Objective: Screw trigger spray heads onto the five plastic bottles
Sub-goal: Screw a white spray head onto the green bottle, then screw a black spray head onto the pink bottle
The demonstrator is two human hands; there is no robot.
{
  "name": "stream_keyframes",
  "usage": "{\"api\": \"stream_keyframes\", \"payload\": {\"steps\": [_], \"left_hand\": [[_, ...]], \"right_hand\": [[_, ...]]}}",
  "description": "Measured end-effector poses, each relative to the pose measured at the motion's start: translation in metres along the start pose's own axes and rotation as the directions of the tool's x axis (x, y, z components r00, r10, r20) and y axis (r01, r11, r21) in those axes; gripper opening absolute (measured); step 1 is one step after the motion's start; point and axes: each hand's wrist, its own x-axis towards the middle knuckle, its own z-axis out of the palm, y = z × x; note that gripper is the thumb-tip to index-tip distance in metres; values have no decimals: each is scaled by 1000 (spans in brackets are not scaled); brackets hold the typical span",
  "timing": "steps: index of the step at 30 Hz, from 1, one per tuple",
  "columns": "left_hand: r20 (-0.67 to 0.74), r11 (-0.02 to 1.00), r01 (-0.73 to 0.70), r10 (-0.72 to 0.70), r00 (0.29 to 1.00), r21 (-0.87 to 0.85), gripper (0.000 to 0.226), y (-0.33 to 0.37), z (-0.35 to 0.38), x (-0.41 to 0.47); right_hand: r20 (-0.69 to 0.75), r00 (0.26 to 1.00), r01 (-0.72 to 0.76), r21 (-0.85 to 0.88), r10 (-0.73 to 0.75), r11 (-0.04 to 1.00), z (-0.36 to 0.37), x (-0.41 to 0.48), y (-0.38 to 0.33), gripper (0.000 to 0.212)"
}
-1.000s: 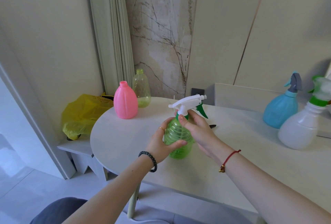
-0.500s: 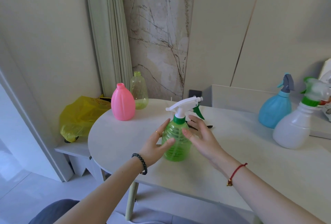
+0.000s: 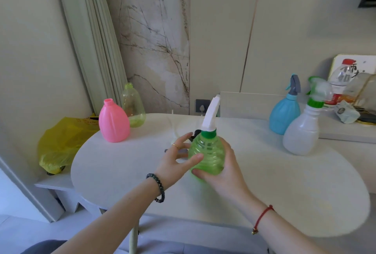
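I have the green bottle point(image 3: 206, 153) lifted off the table point(image 3: 284, 188), near the middle of the front edge. My right hand point(image 3: 222, 172) cups it from below and behind, fingers wrapped under its base. My left hand point(image 3: 177, 158) is loosely open beside it, thumb touching its side and the other fingers spread clear. Its white trigger head point(image 3: 210, 114) sits on a green collar and looks seated, the nozzle pointing away from me, though I can't judge how tight the thread is.

By my count three are done: this one, plus the blue bottle point(image 3: 284, 115) and the white bottle point(image 3: 301, 133), both standing with heads on at the back right edge. Two are left: the pink bottle point(image 3: 114, 122) and the pale clear-green bottle point(image 3: 133, 109) just behind it, both with bare necks at the back left edge. Something dark lies on the table behind my left hand, possibly a spare head, but it's mostly hidden. The green one probably belongs with the finished pair next
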Motion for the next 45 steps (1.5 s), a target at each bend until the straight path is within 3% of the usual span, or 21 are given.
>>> {"api": "stream_keyframes", "payload": {"steps": [3,7,11,14,24,27,29,31,35,39,42,45], "left_hand": [[82,999,-35,35,996,-3,50,11,42,15],[162,993,-75,89,983,-92,50,22,113,34],[283,989,-45,84,956,-141,50,25,180,46],[351,993,-31,68,934,-111,57,20,213,48],[375,997,35,-8,927,-67,59,9,249,50],[361,997,57,-38,932,-42,60,8,233,49],[306,997,42,-23,952,-57,57,8,205,48],[201,997,3,12,979,-75,51,9,163,50],[-81,996,-88,88,993,4,43,15,51,57],[-377,978,-161,201,904,137,40,21,-66,57],[-538,973,-95,196,820,210,47,10,-135,52],[-606,976,37,104,788,215,69,-10,-184,51]], "right_hand": [[-51,998,21,-56,-24,998,-43,6,-6,60],[-195,976,-118,-110,95,987,-110,-6,13,79],[-319,938,-193,-166,133,967,-173,-25,30,75],[-329,927,-247,-178,179,953,-208,-38,45,72],[-294,931,-265,-138,216,955,-243,-50,70,69],[-337,919,-285,-213,203,935,-238,-53,65,84],[-445,894,-209,-318,49,925,-234,-56,54,93],[-472,867,-31,-378,-163,925,-225,-55,33,87],[-267,910,197,-393,-316,898,-166,-25,-5,65],[-33,965,244,-254,-261,936,-73,23,-22,68],[163,984,95,-103,-77,990,1,63,-21,73],[306,951,-29,-66,48,997,75,102,-8,82]]}}
